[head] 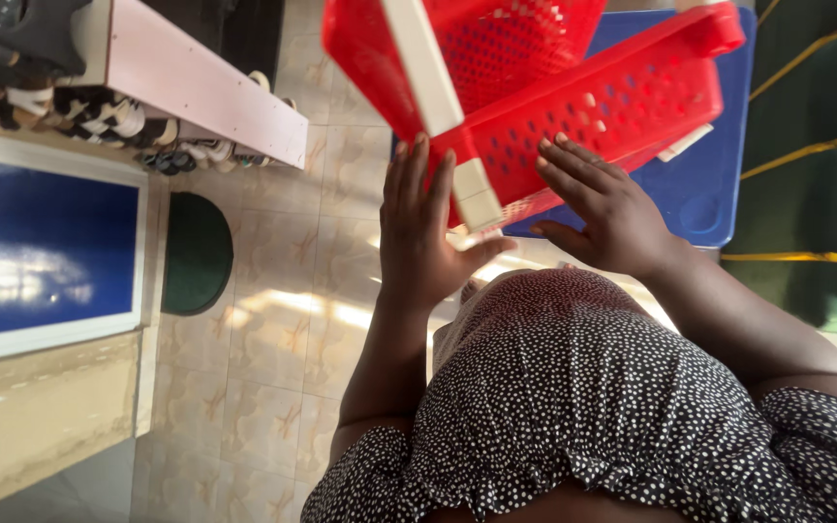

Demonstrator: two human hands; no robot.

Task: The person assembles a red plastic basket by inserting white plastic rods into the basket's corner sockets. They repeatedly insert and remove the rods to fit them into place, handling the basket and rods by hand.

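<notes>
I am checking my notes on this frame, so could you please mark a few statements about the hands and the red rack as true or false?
1. Both hands press flat against the red plastic rack. True: the left hand and right hand have open fingers on it.
2. The rack's baskets are solid, without holes. False: they are perforated.
3. A blue plastic lid lies behind the rack. True.
4. The floor is carpeted wall to wall. False: beige floor tiles show, with a dark green mat.
5. The rack's post is black. False: the white post is pale.
</notes>
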